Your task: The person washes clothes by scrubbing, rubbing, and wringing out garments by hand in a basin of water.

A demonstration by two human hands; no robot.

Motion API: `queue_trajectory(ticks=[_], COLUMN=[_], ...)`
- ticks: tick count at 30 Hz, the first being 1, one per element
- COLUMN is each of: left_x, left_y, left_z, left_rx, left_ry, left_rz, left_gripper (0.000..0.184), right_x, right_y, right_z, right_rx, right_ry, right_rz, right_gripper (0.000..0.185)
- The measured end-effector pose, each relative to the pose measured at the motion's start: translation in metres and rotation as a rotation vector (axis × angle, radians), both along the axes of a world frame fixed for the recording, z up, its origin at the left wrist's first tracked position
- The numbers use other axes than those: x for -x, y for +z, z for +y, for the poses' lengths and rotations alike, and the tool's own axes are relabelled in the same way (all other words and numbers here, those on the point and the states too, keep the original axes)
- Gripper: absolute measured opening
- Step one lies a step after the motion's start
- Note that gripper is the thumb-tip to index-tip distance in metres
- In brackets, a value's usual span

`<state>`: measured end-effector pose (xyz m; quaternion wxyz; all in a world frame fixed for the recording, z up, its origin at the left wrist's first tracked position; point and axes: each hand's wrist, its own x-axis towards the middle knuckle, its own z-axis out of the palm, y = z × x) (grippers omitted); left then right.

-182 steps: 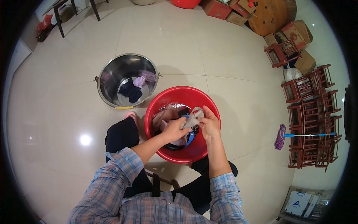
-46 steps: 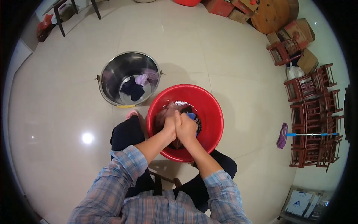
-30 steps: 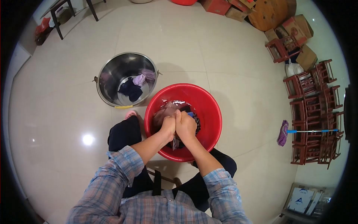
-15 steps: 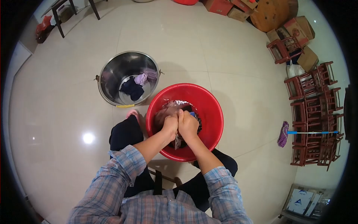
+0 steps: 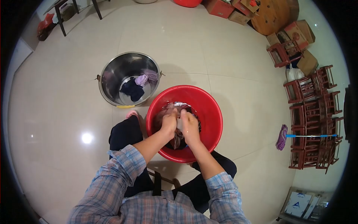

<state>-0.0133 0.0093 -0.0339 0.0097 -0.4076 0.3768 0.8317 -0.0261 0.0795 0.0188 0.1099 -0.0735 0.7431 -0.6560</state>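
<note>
One pale cloth [image 5: 179, 124]: clamped between left hand [image 5: 169, 124] and right hand [image 5: 190, 128]
Red basin [image 5: 212, 123]: wet clothes [image 5: 178, 140]
Steel bucket [image 5: 110, 83]: navy cloth [image 5: 132, 90]

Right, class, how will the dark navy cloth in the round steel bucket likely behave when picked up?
The dark navy cloth would probably sag limply, since it lies slumped in soft folds. It seems unlikely to roll, lying low and irregular inside the round steel bucket. Its wetness and weight I cannot tell.
</note>
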Motion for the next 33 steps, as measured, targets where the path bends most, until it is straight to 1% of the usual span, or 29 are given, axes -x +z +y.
queue_trajectory(ticks=[1,2,3,4,5,6,7,9,11,12,13,14,15,16,18,19,20,21,22,23,24,26,27,28,29,30,31,32,33], left_x=[0.002,0.000,-0.004,-0.008,-0.009,-0.009,-0.009,-0.005,-0.003,-0.005,-0.007,-0.008,-0.011,-0.011,-0.010,-0.011,-0.009,-0.010,-0.009,-0.010,-0.011,-0.012,-0.011,-0.010,-0.009,-0.010,-0.011,-0.011,-0.011], left_y=[-0.003,-0.007,0.010,0.024,0.029,0.027,0.023,0.015,0.004,-0.003,-0.004,-0.007,0.005,0.014,0.014,0.007,0.002,0.008,0.008,0.006,0.006,0.007,0.010,0.014,0.017,0.012,0.006,0.002,0.001], left_z=[0.005,0.007,0.006,0.007,0.002,-0.001,-0.002,0.000,0.003,0.004,0.008,0.005,-0.002,-0.008,-0.010,-0.010,-0.012,-0.016,-0.016,-0.015,-0.015,-0.017,-0.019,-0.020,-0.021,-0.021,-0.019,-0.019,-0.019], left_rx=[-0.079,-0.078,-0.091,-0.107,-0.125,-0.116,-0.106,-0.103,-0.300,-0.394,-0.078,-0.075,-0.111,-0.145,-0.192,-0.180,-0.162,-0.203,-0.200,-0.155,-0.111,-0.121,-0.151,-0.183,-0.212,-0.211,-0.241,-0.270,-0.268], left_ry=[0.120,0.119,0.022,-0.074,-0.198,-0.201,-0.195,-0.188,0.066,0.194,0.053,0.052,-0.097,-0.244,-0.211,-0.224,-0.240,-0.237,-0.236,-0.221,-0.203,-0.189,-0.170,-0.152,-0.136,-0.134,-0.120,-0.107,-0.108], left_rz=[0.075,0.074,-0.012,-0.096,-0.058,-0.058,-0.047,-0.028,0.004,0.014,-0.081,-0.082,-0.096,-0.107,-0.133,-0.095,-0.056,-0.024,-0.027,-0.036,-0.045,-0.038,-0.038,-0.038,-0.049,-0.054,-0.048,-0.040,-0.039], left_gripper=[0.031,0.031,0.032,0.032,0.033,0.033,0.034,0.034,0.036,0.037,0.041,0.041,0.043,0.046,0.043,0.039,0.035,0.029,0.029,0.026,0.024,0.022,0.022,0.022,0.019,0.019,0.018,0.017,0.017], right_x=[-0.005,-0.009,-0.005,0.002,0.014,0.019,0.016,0.002,-0.012,-0.009,-0.003,0.007,0.019,0.027,0.041,0.050,0.058,0.070,0.080,0.088,0.091,0.094,0.095,0.095,0.094,0.093,0.088,0.089,0.092], right_y=[-0.003,-0.005,-0.016,-0.027,-0.035,-0.035,-0.034,-0.028,-0.011,-0.016,-0.027,-0.040,-0.055,-0.078,-0.115,-0.113,-0.133,-0.171,-0.196,-0.202,-0.206,-0.215,-0.237,-0.244,-0.251,-0.250,-0.248,-0.246,-0.255], right_z=[0.002,0.004,0.003,0.009,0.015,0.013,0.012,0.007,-0.004,-0.004,-0.003,0.000,0.008,0.010,0.014,0.011,0.013,0.020,0.029,0.041,0.044,0.046,0.049,0.051,0.053,0.052,0.052,0.049,0.049], right_rx=[-0.207,-0.415,-0.571,-0.575,-0.666,-0.750,-0.784,-0.754,-0.684,-0.681,-0.716,-0.752,-0.805,-0.802,-0.214,-0.100,-0.093,0.086,0.263,0.382,0.383,0.413,0.451,0.450,0.480,0.510,0.524,0.527,0.546], right_ry=[0.062,0.122,0.081,0.080,0.042,-0.002,0.000,0.045,0.144,0.152,0.135,0.114,0.111,0.110,0.233,0.169,0.173,0.051,-0.073,-0.058,-0.053,-0.316,-0.343,-0.339,-0.433,-0.528,-0.618,-0.616,-0.697], right_rz=[0.198,0.395,0.555,0.551,0.489,0.420,0.430,0.483,0.563,0.560,0.498,0.439,0.277,0.281,-0.491,-0.747,-0.749,-0.807,-0.860,-0.945,-0.950,-1.035,-1.044,-1.052,-1.070,-1.084,-1.025,-1.027,-1.049], right_gripper=[0.039,0.039,0.040,0.040,0.040,0.041,0.042,0.041,0.039,0.039,0.038,0.036,0.035,0.035,0.035,0.033,0.033,0.031,0.028,0.025,0.025,0.025,0.026,0.026,0.026,0.027,0.029,0.029,0.029])
